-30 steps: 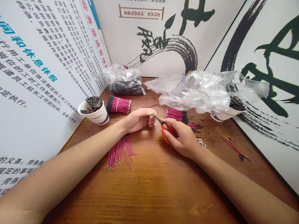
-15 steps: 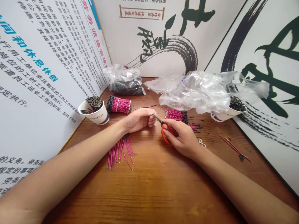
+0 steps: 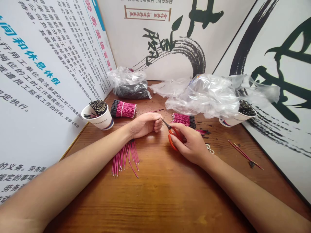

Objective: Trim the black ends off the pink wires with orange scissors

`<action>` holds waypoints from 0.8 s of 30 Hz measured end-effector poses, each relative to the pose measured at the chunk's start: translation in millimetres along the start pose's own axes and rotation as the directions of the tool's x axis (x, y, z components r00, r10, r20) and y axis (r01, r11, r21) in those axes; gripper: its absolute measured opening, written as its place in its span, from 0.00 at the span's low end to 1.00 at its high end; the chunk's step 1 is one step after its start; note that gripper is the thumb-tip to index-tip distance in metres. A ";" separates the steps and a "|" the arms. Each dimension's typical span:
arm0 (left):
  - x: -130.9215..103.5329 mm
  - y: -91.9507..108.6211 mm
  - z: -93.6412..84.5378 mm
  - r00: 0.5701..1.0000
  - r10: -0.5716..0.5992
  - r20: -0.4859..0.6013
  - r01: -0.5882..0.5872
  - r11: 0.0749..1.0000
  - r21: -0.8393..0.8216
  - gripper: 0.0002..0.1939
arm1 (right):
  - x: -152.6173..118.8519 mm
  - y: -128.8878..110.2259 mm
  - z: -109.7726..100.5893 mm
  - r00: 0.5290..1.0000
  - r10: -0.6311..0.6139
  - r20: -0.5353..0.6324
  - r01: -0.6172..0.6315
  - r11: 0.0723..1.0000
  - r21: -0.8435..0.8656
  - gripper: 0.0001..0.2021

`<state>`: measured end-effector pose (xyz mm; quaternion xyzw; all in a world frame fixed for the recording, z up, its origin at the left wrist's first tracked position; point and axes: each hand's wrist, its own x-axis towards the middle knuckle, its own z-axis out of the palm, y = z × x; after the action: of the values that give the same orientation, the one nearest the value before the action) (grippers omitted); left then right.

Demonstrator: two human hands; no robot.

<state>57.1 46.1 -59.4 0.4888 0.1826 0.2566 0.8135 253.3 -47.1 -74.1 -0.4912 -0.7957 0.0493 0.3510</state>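
My left hand (image 3: 147,124) is closed in a pinch, with a tiny tip showing at the fingertips; the rest of what it holds is hidden. My right hand (image 3: 191,142) is wrapped round the orange handles of small scissors (image 3: 173,135). Their dark blades point up and left, their tip close to my left fingertips. Below my left wrist, loose pink wires (image 3: 125,157) with silvery ends fan out on the table. Just beyond my right hand lies a stack of pink wires with black ends (image 3: 183,119).
A tied wire bundle (image 3: 123,108) lies beside a paper cup (image 3: 103,121) of black tubes. Clear plastic bags (image 3: 204,95) sit at the back, partly over a second cup (image 3: 229,121). White string (image 3: 210,149) and stray wires (image 3: 245,154) lie rightward on the wooden table (image 3: 155,194). Printed boards stand around.
The scissors have shifted slightly right, so their tip is a little farther from my left fingertips. My left hand stays pinched in nearly the same place.
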 end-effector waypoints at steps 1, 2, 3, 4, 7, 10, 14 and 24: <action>0.0 0.0 0.0 1.000 0.001 0.001 -0.001 1.000 0.000 0.15 | 0.0 -0.1 -0.2 1.000 0.000 0.002 0.000 1.000 -0.007 0.13; 0.0 0.0 0.2 1.000 0.003 0.002 -0.003 1.000 0.000 0.15 | 0.1 -0.2 -0.6 1.000 0.000 0.004 0.000 1.000 -0.011 0.14; -0.1 0.1 0.3 1.000 0.006 0.003 -0.006 1.000 0.001 0.14 | 0.1 -0.4 -1.0 1.000 -0.001 0.008 0.001 1.000 -0.012 0.14; -0.2 0.2 0.6 1.000 0.008 0.003 -0.008 1.000 0.003 0.14 | 0.1 -0.6 -1.4 1.000 0.000 0.012 0.000 1.000 -0.012 0.14; -0.4 0.9 1.4 1.000 0.010 -0.004 -0.010 1.000 0.007 0.15 | 0.1 -1.0 -2.0 1.000 0.006 0.014 -0.006 1.000 -0.008 0.14; -0.6 1.2 1.7 1.000 0.015 -0.009 -0.015 1.000 0.008 0.16 | 0.1 -1.0 -1.7 1.000 0.022 0.011 -0.022 1.000 -0.008 0.13; -0.3 0.8 0.8 1.000 0.023 0.004 -0.023 1.000 0.002 0.18 | 0.4 -1.5 -1.6 0.999 0.029 0.023 -0.030 1.000 0.006 0.13; 0.4 1.0 -1.6 0.999 0.035 -0.010 -0.036 0.999 -0.041 0.16 | 1.2 -3.7 -4.1 0.999 -0.020 0.045 0.017 0.998 0.057 0.11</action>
<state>56.2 47.9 -59.2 0.4740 0.1724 0.2770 0.8179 252.7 -49.2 -68.8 -0.4723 -0.8063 0.0799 0.3469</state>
